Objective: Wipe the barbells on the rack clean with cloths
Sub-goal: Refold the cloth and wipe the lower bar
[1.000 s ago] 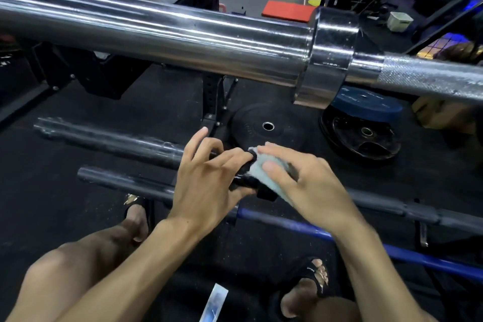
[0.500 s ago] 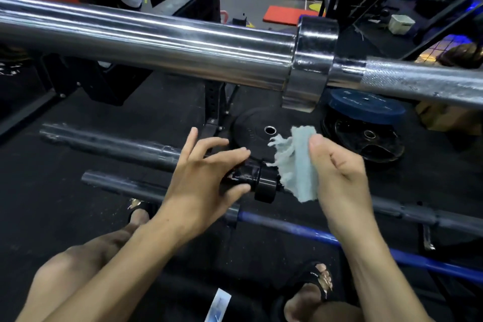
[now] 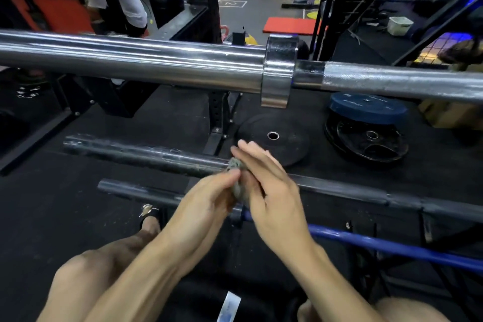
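Change, hands: half a second ago the left hand (image 3: 209, 198) gripped the black collar of the low bar and the right hand (image 3: 271, 191) held the cloth (image 3: 236, 185) up, apart from it; now the two hands meet over the bar with the cloth bunched between them
Change, cloth: it hung open and pale before — now it is a crumpled grey wad, only a little of it showing between the fingers
Change, view: the camera has tipped up, so more of the gym behind the rack shows
Left hand: fingers curled, fingertips pinching the cloth
Right hand: fingers nearly straight, laid against the far side of the cloth; whether the thumb holds it cannot be told
Dark barbell (image 3: 146, 154): low, running left to right under the hands, its collar hidden by them
Second dark bar (image 3: 136, 189): nearer, parallel, passing beneath the left wrist
Blue bar (image 3: 392, 246): lower right, running away from the hands
Chrome barbell (image 3: 130, 65): across the top of the view, well above the hands
Writing: a white "2" painted in a floor square (image 3: 230, 3) far behind; print on the blue plate (image 3: 366, 107) too small to read
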The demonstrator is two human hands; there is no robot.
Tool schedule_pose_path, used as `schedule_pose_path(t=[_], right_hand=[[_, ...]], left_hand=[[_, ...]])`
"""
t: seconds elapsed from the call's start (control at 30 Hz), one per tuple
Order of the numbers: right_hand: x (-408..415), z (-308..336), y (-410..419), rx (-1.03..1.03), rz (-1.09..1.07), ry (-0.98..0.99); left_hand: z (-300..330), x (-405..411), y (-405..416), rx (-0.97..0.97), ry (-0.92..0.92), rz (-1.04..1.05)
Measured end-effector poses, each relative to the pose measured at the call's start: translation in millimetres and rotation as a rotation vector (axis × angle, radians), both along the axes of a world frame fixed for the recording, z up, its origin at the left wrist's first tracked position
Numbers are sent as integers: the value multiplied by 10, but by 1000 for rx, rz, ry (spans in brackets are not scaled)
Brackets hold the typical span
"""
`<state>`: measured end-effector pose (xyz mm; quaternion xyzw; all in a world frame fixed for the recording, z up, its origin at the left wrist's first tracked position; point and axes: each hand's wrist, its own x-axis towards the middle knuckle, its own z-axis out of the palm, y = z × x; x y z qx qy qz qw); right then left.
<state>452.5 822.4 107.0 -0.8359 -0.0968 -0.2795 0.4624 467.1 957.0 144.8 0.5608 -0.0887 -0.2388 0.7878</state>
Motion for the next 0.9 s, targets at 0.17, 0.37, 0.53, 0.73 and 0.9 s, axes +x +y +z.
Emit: schedule_pose_path(t=[0.17, 0.37, 0.53, 0.73, 0.9], right_hand=[[-119, 97, 36, 199, -29, 80], [-269, 219, -168, 335, 215, 211], [-137, 88, -637, -25, -282, 261], [-12, 34, -691, -494, -238, 613], [15, 70, -650, -412, -300, 577]], left_hand=[[-22, -127, 142, 139, -173, -70], [103, -215, 277, 193, -127, -64], [245, 241, 281, 629, -415, 429], [-49, 267, -161, 1080, -1203, -100], [-62, 455, -347, 1128, -930, -215]])
